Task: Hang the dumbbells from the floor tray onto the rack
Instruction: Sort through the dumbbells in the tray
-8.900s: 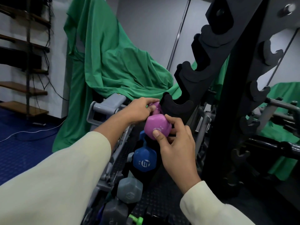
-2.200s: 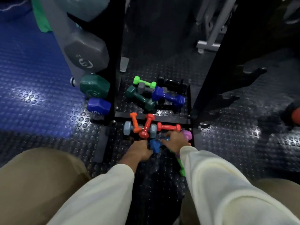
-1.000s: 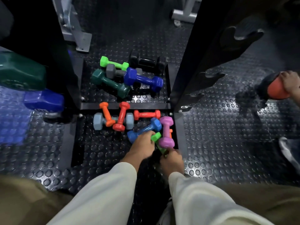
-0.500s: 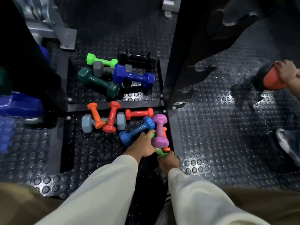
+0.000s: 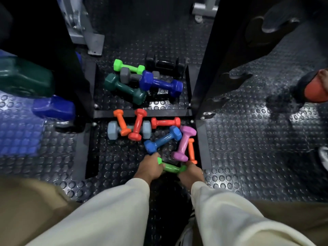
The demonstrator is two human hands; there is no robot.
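Observation:
A small green dumbbell lies across the near end of the floor tray. My left hand grips its left end and my right hand grips its right end. Just beyond them lie a light blue dumbbell, a purple dumbbell and an orange dumbbell. Further in are red, orange and pale grey dumbbells. The far compartment holds green, grey, dark green, dark blue and black ones. The rack's right upright rises beside the tray.
Hung on the rack's left side are a big dark green dumbbell and a blue one. Another person's hand holds a red-ended weight at the right edge, with a shoe below. Grey machine feet stand behind on studded rubber floor.
Both hands drew back toward me from the pile and now hold the green dumbbell by its two ends. The light blue and purple dumbbells stay in the tray.

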